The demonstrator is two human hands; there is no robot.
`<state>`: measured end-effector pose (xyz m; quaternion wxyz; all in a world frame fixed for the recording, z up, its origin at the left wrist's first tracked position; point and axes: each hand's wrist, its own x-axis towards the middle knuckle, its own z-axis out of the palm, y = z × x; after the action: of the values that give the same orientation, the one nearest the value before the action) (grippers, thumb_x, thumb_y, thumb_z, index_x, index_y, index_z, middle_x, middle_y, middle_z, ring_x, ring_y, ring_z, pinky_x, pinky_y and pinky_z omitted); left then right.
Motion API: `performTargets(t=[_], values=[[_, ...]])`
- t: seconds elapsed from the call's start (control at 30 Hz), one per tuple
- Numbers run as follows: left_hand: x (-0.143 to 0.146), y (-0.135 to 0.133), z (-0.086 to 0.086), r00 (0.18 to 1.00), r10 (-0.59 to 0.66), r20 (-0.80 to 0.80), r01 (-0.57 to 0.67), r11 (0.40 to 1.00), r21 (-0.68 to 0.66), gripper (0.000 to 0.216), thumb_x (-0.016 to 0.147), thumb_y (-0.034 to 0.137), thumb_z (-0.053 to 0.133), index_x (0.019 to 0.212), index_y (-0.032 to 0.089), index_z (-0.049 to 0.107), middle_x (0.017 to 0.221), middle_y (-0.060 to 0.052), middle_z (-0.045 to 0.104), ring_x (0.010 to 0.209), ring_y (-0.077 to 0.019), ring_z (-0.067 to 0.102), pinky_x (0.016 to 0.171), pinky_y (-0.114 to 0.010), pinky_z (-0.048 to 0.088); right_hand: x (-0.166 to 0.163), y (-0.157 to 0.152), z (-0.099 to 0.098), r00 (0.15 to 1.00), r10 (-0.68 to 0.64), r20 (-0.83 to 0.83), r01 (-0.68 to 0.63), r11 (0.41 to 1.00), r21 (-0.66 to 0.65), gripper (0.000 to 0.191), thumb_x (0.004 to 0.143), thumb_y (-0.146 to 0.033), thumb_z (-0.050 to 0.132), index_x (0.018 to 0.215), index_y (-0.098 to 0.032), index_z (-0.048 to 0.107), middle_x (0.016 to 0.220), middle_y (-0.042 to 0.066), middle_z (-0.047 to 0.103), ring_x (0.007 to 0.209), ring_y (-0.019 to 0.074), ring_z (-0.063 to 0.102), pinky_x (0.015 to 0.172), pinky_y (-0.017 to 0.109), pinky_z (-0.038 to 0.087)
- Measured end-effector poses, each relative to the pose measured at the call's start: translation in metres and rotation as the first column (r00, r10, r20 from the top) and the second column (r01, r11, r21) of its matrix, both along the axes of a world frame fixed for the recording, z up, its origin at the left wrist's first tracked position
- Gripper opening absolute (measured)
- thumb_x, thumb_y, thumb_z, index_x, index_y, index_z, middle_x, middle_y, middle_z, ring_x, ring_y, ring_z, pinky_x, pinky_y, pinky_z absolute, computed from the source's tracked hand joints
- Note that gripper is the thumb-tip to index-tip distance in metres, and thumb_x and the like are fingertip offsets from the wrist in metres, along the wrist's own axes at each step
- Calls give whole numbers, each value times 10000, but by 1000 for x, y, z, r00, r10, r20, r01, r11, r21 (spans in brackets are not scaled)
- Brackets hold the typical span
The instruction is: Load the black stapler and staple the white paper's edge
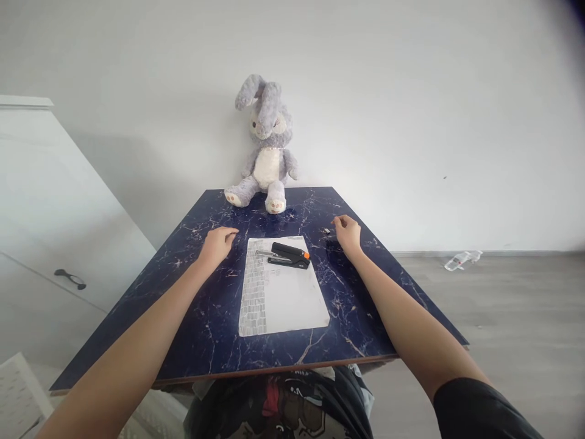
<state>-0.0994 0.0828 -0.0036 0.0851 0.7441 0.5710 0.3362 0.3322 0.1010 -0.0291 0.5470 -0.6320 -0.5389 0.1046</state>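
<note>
Head: black stapler (289, 250), orange-accented

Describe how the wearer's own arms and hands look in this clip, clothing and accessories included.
The left hand and right hand are ungloved, and both forearms are bare, with no watch, bracelet or marking visible. A plain black sleeve covers the right arm above the elbow; no left sleeve shows. Rings or nail details are too small to tell.

On the table (196, 347), the stapler (292, 250) rests on the paper (295, 305) between the left hand (218, 243) and the right hand (348, 234), with the plush rabbit (268, 161) behind them.
</note>
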Motion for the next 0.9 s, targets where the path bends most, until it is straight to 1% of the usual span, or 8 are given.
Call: performTargets(t=[0.03, 0.1, 0.17, 0.23, 0.33, 0.53, 0.7, 0.9], values=[[8, -6, 2, 980, -51, 190, 55, 998, -15, 298, 964, 258, 551, 1138, 169, 776, 1158, -127, 767, 1051, -281, 737, 1043, -470, 557, -1, 0, 0, 1000, 9, 5, -9, 1000, 1, 310, 917, -412, 531, 826, -178, 714, 825, 78, 755, 692, 204, 613, 739, 318, 454], [22, -16, 6, 834, -119, 539, 168, 985, -42, 328, 981, 359, 577, 1165, 147, 747, 1129, -129, 765, 1023, -251, 741, 999, -456, 595, -3, 0, -1, 1000, 23, 10, -23, 1000, -2, 313, 914, -414, 532, 823, -180, 718, 811, 76, 752, 680, 202, 604, 724, 314, 449], [33, -24, 9, 679, -133, 722, 256, 965, -62, 364, 950, 445, 649, 1121, 137, 739, 1102, -132, 760, 995, -230, 740, 987, -449, 606, -4, 0, -1, 999, 35, 14, -35, 999, -13, 325, 916, -426, 534, 808, -183, 721, 795, 77, 749, 672, 205, 603, 709, 312, 447], [39, -28, 9, 610, -134, 781, 312, 947, -81, 388, 888, 491, 734, 1055, 141, 726, 1046, -122, 762, 926, -210, 743, 964, -444, 617, -4, 0, -1, 998, 55, 18, -55, 998, -24, 338, 919, -440, 539, 781, -187, 716, 784, 75, 750, 669, 210, 613, 702, 313, 453], [42, -29, 7, 645, -194, 740, 365, 928, -75, 441, 843, 542, 772, 1052, 159, 710, 968, -93, 761, 823, -199, 742, 864, -420, 646, -6, -1, -1, 995, 94, 31, -93, 995, -45, 361, 928, -456, 536, 752, -192, 708, 749, 64, 744, 649, 209, 624, 693, 311, 465], [48, -35, 3, 867, -352, 352, 361, 932, 40, 341, 916, 515, 687, 965, 199, 805, 886, -77, 777, 779, -217, 723, 766, -349, 610, -9, 0, -3, 987, 156, 38, -153, 985, -74, 339, 915, -454, 553, 752, -201, 708, 791, 49, 763, 644, 200, 647, 686, 307, 499], [53, -39, 0, 846, -388, 365, 402, 915, 41, 260, 852, 456, 774, 894, 201, 803, 934, -83, 797, 867, -252, 752, 883, -400, 611, -9, 2, -5, 982, 182, 48, -178, 981, -73, 329, 907, -449, 551, 745, -204, 700, 780, 42, 759, 674, 201, 667, 703, 304, 519], [53, -35, -1, 846, -508, 162, 503, 861, 69, 190, 905, 395, 712, 875, 230, 802, 1037, -85, 783, 965, -247, 742, 948, -400, 581, -10, 2, -5, 977, 201, 67, -195, 977, -82, 318, 905, -427, 552, 732, -205, 702, 779, 40, 758, 692, 203, 673, 719, 309, 520]])
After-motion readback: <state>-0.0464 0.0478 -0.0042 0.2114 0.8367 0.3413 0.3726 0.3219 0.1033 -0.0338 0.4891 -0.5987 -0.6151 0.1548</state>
